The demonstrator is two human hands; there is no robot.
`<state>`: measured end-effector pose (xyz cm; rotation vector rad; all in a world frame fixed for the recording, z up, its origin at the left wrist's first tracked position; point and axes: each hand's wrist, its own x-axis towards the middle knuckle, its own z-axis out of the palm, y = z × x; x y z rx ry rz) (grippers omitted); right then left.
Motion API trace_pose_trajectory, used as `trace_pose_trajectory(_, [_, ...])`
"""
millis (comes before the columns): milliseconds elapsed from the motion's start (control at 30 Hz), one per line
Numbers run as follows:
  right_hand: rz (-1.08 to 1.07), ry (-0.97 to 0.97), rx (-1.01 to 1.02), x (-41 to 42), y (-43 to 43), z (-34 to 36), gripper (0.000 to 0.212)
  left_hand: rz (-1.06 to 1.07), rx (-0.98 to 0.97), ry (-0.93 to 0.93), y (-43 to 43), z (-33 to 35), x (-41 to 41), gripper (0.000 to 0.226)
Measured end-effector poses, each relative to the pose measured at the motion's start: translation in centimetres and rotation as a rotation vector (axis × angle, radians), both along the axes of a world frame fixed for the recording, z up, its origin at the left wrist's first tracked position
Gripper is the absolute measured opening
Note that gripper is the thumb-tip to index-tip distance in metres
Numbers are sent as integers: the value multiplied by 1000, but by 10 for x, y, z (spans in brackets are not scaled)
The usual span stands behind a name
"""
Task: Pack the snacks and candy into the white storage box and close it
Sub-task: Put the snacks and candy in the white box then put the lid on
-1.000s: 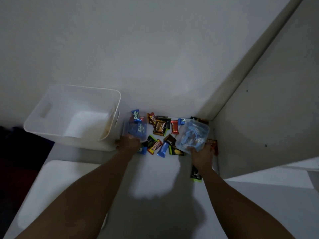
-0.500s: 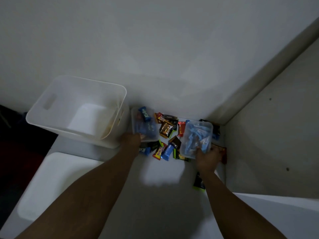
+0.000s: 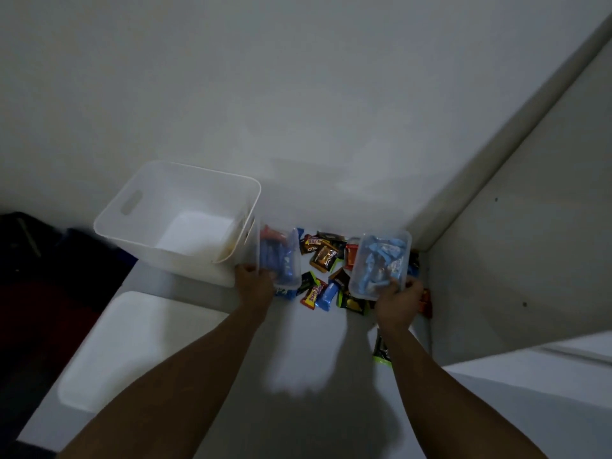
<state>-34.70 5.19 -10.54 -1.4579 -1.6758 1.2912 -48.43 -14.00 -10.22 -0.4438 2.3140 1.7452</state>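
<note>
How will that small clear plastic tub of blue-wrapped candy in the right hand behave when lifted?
Probably light: the right hand grips the small clear plastic tub by one end alone. Likely fairly stiff, since its walls look straight in that hold. It has no lid and the blue-wrapped candies lie loose, so tilting could spill them.

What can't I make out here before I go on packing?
Head view:
- Left clear tub: contents smeared by motion blur.
- Loose candy: part covered by it and the right clear tub.
- Left hand, right hand: grip fingers hidden under the tubs.
- White storage box: near floor hidden by its own wall.
</note>
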Motion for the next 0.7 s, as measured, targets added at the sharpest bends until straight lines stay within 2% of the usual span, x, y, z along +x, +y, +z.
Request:
trace_pose_trajectory(133, [-58,61,1,8,-24,12,22,6,-15,-53,-28,-13,34,21])
trace_pose_trajectory(300, [-51,33,25,21,-68,12,28,-56,-29,-195,-75,-45,77,17])
trace_pose_trajectory(400, [-36,9,31,26,-102,11,29,-213,-103,-271,-103,-54,102,22])
trace_pose_trajectory(500, [-12,13,21,33,-137,4,24,-295,-161,-250,-126,-63,120,22])
trace_pose_trajectory(600, [-1,-7,-27,46,-172,-6,18,-349,-152,-305,-145,-69,128,20])
trace_pose_trajectory(700, [7,-34,-57,61,-204,-14,16,-406,-59,-394,-163,-77,129,21])
